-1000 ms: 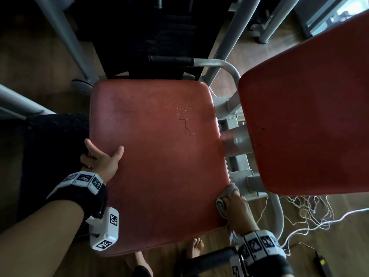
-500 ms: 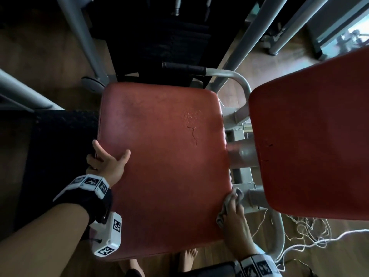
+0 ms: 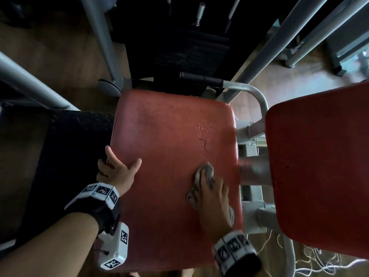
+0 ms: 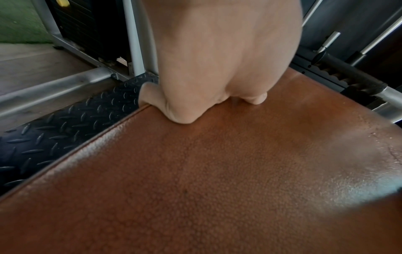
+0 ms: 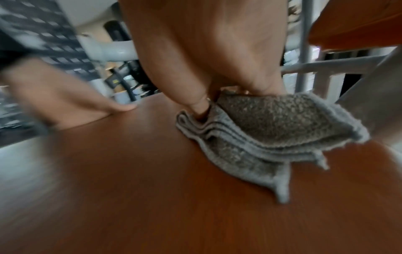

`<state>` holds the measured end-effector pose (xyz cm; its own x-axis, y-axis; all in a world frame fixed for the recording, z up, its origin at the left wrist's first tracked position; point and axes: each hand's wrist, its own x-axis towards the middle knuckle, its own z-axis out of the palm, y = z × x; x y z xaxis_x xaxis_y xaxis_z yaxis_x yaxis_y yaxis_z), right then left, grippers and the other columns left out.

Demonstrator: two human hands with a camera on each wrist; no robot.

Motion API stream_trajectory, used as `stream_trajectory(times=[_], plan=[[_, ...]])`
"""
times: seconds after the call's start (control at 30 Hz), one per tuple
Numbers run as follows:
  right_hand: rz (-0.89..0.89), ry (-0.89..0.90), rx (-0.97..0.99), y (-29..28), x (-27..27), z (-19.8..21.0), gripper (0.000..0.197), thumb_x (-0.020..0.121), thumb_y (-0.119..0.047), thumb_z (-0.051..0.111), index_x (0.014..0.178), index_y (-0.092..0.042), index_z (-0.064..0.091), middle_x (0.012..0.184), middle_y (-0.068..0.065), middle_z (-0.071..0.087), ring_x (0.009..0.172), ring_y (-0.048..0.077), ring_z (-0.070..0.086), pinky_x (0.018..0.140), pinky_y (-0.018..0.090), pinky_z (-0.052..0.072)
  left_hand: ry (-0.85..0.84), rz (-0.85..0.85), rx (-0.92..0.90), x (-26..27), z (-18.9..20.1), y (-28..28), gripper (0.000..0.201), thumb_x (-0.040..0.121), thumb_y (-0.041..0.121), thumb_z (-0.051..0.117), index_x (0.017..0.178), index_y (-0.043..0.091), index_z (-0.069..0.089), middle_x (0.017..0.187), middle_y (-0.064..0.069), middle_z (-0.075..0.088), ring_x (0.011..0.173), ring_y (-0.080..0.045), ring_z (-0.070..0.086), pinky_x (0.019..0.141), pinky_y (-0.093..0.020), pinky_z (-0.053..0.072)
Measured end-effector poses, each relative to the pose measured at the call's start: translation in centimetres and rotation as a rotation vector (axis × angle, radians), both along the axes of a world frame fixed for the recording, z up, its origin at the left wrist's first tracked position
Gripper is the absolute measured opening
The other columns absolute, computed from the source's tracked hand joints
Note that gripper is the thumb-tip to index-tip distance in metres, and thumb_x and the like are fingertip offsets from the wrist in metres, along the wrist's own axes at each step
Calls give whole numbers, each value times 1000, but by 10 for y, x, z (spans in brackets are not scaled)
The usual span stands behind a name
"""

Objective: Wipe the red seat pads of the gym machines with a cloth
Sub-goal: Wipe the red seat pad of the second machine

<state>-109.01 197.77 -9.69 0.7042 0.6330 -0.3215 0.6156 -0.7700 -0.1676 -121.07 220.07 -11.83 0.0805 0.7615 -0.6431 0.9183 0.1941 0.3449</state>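
Seat pad (image 3: 163, 136) is steadied by the left hand (image 3: 117, 170), fingers (image 4: 146, 94) curled over its left edge, so the right hand (image 3: 213, 196), apparently pinching a fold of the cloth (image 5: 272, 123), can press and wipe.

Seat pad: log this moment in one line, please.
phase: wiping seat pad | right hand: holds grey cloth on pad, near right edge | left hand: grips pad's left edge | droplets ahead: unwiped
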Motion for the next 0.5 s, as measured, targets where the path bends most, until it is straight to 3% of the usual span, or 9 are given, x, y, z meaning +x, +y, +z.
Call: stream_trajectory(times=[0.07, 0.17, 0.3, 0.37, 0.43, 0.5], plan=[[152, 13, -26, -23, -20, -1, 77, 90, -55, 39, 155, -26, 10, 134, 8, 36, 100, 23, 41, 87, 36, 47, 0, 23, -10, 0, -1, 1, 100, 81, 68, 51, 148, 36, -16, 158, -13, -4, 140, -45, 11, 114, -56, 12], [217, -3, 55, -34, -11, -3, 67, 92, -42, 51, 152, -25, 25, 118, 6, 43, 88, 21, 46, 74, 34, 52, -3, 24, -26, 0, 0, 0, 100, 81, 68, 50, 148, 36, -17, 158, -12, -6, 140, -44, 8, 113, -56, 11], [22, -87, 67, 0, 48, -7, 61, 95, -39, 50, 150, -22, 30, 124, 13, 38, 99, 26, 45, 83, 37, 46, -8, 18, -24, 0, 1, 0, 100, 81, 68, 50, 148, 35, -18, 158, -13, -7, 140, -45, 9, 114, -55, 13], [-20, -102, 29, 17, 56, -3, 62, 96, -40, 46, 151, -20, 25, 129, 15, 34, 104, 26, 43, 90, 36, 44, -7, 14, -33, -1, 1, 0, 100, 81, 68, 49, 147, 36, -19, 158, -12, -8, 140, -45, 8, 114, -56, 13], [51, -20, -9, 22, 44, -3, 67, 97, -42, 43, 153, -20, 15, 133, 13, 27, 111, 24, 40, 93, 33, 43, -6, 9, -40, -2, 0, 1, 100, 81, 69, 49, 147, 37, -20, 158, -12, -9, 141, -44, 8, 114, -56, 13], [234, 47, -30, 14, 25, -5, 65, 97, -41, 40, 153, -23, 13, 138, 11, 29, 114, 26, 38, 94, 35, 43, -6, 7, -43, -2, 0, 1, 101, 81, 70, 49, 146, 38, -20, 158, -13, -9, 141, -45, 8, 114, -57, 13]])
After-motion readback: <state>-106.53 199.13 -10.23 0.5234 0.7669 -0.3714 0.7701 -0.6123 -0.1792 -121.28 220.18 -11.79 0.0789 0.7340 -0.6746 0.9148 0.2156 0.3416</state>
